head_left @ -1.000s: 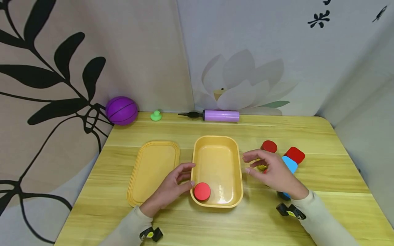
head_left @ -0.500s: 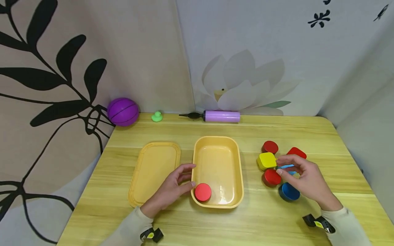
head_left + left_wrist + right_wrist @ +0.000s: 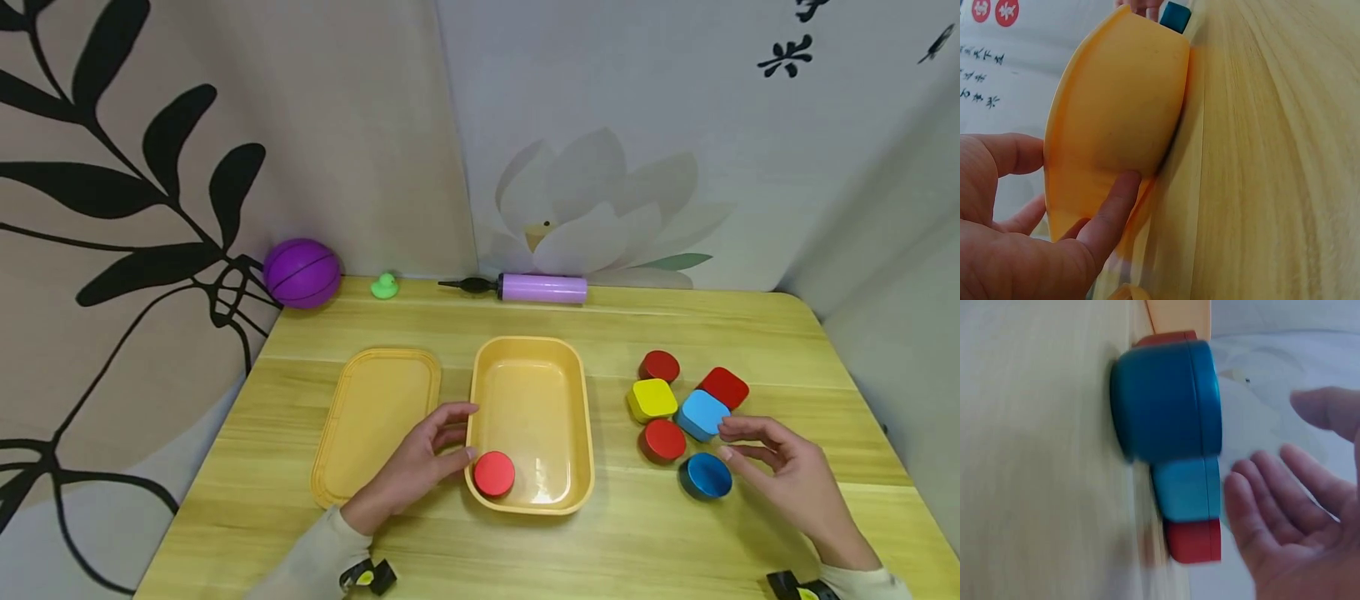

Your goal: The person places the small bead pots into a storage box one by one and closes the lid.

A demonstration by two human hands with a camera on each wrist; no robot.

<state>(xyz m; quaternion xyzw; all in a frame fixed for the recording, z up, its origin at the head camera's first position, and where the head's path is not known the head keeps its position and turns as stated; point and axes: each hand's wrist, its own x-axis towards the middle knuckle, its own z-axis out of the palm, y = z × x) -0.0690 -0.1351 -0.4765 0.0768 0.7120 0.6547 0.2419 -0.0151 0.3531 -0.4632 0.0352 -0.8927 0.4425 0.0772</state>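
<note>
My left hand (image 3: pixel 422 457) touches the left wall of a yellow-orange plastic box (image 3: pixel 584 433); in the left wrist view its fingertips lie against the box's outer side. A round red tin (image 3: pixel 494 474) is in the box's near left corner. My right hand (image 3: pixel 787 475), fingers loosely bent and holding nothing, hovers right of a cluster of small tins. Nearest it are a light blue squarish tin (image 3: pixel 702 415) and a round dark blue tin (image 3: pixel 705 477), which the right wrist view shows side-on. The cluster also has a yellow tin (image 3: pixel 652 400), round red tins (image 3: pixel 662 441) and a red squarish tin (image 3: pixel 723 387).
A matching flat lid (image 3: pixel 378 417) lies left of the box. Along the table's back edge are a purple ball (image 3: pixel 302 273), a small green duck (image 3: pixel 385 286) and a purple hand pump (image 3: pixel 543 288). A patterned curtain hangs behind.
My right hand has moved from beside the box, across the tins, to their right side and nearer the person, uncovering the yellow and blue tins. The left hand stays at the box.
</note>
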